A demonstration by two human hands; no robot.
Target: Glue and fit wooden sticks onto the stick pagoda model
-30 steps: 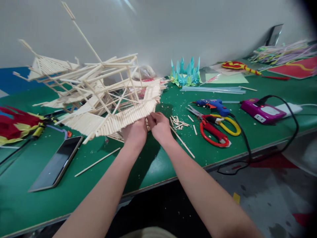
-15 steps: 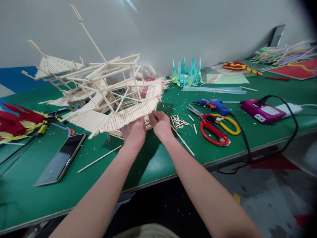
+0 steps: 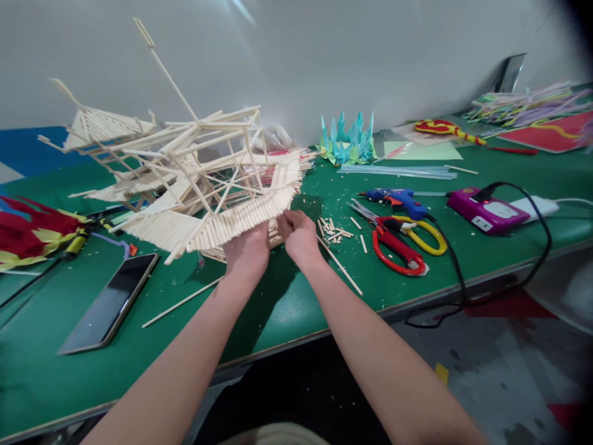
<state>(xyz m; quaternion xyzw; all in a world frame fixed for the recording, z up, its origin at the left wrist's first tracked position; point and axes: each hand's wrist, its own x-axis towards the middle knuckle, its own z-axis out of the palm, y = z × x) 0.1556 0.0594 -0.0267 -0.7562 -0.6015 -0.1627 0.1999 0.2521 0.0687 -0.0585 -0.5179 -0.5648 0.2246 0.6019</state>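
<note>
A pavilion-like model of pale wooden sticks [image 3: 245, 217], with slatted roof panels and an open frame above, stands tilted on the green table. My left hand [image 3: 250, 247] reaches under the front roof edge; its fingers are hidden by the slats. Just right of it, my right hand [image 3: 300, 235] is closed, thumb and fingers pinched together at the roof's right corner. Whatever lies between those fingertips is too small to make out. Short cut stick pieces [image 3: 334, 232] and one long stick [image 3: 340, 266] lie beside my right hand.
Red-handled pliers [image 3: 393, 247], yellow-handled scissors [image 3: 428, 238] and a blue glue gun [image 3: 398, 199] lie to the right, near a purple power socket [image 3: 486, 211] with a trailing black cable. A phone [image 3: 111, 303] lies left. Behind stands a turquoise paper ornament [image 3: 347, 143].
The view has shifted slightly, moving the whole scene a little down and left. Both hands stay at the same place under the roof edge.
</note>
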